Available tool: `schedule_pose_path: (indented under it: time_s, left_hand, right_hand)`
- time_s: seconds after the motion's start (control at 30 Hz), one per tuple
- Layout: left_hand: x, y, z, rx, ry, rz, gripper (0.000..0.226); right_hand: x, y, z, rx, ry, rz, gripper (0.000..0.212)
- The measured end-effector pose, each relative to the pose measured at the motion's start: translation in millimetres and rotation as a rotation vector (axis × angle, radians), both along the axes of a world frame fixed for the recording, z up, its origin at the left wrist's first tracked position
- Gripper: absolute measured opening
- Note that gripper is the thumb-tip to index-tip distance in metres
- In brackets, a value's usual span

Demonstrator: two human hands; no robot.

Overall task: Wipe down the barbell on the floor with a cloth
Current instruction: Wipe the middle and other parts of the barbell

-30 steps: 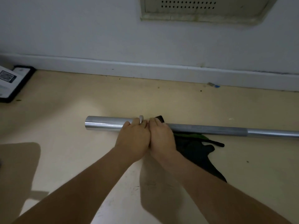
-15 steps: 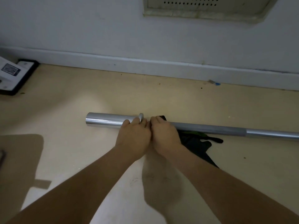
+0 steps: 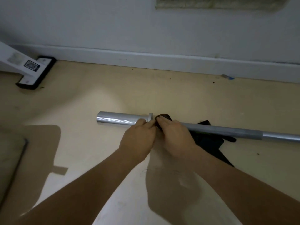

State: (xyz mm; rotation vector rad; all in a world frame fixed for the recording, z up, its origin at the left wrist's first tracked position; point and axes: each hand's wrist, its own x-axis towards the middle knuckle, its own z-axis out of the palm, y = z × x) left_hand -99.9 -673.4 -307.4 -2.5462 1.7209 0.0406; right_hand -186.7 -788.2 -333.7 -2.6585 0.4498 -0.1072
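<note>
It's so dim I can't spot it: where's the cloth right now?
Head view, centre: the dark cloth is bunched on the barbell under the right hand, beside the collar, its tail trailing on the floor under the bar.

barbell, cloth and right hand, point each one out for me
barbell (image 3: 120, 119), head view, on the shiny sleeve at its left end
cloth (image 3: 209, 143), head view, on the dark fold below the shaft
right hand (image 3: 176, 136), head view, on the back of the hand

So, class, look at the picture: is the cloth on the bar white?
No, the cloth is black, bunched round the barbell under the right hand.
</note>
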Motion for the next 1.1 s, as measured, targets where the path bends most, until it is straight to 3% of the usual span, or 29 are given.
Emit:
schedule_pose_path:
  time_s: [0.07,0.17,0.3,0.4,0.53,0.63,0.73,0.83,1.0,1.1]
  left_hand:
    - [-8,10,-15,-0.011,0.045,-0.001,0.037]
    - [-10,9,-14,-0.141,0.108,0.136,0.049]
    - [-9,-9,-6,-0.229,0.295,0.464,0.028]
    - [-10,-15,-7,-0.276,0.230,0.513,0.021]
    - [-21,-5,-8,-0.130,0.165,0.476,0.034]
    - [-31,1,-2,-0.027,0.111,0.552,0.031]
    - [-37,-13,9,-0.060,-0.071,0.402,0.031]
    - [-64,-40,3,0.029,-0.047,0.164,0.039]
    - [-84,-51,-4,0.193,-0.170,0.130,0.050]
    - [-90,-59,0,0.286,-0.186,0.160,0.054]
  right_hand:
    - [-28,-19,5,-0.092,0.008,-0.020,0.024]
    - [-30,-19,11,-0.061,0.044,-0.053,0.022]
    - [25,8,4,-0.083,0.095,0.026,0.024]
    - [26,4,5,-0.141,0.128,0.061,0.026]
    - [-30,-18,2,-0.212,-0.020,0.037,0.024]
    - [-39,-25,-3,-0.190,0.003,0.030,0.020]
    - [-39,-27,0,-0.176,-0.040,-0.013,0.023]
    - [-72,-48,9,-0.182,0.056,-0.016,0.034]
    - [-185,-130,15,-0.251,0.164,-0.243,0.041]
    - [-212,-145,10,-0.186,0.222,-0.430,0.030]
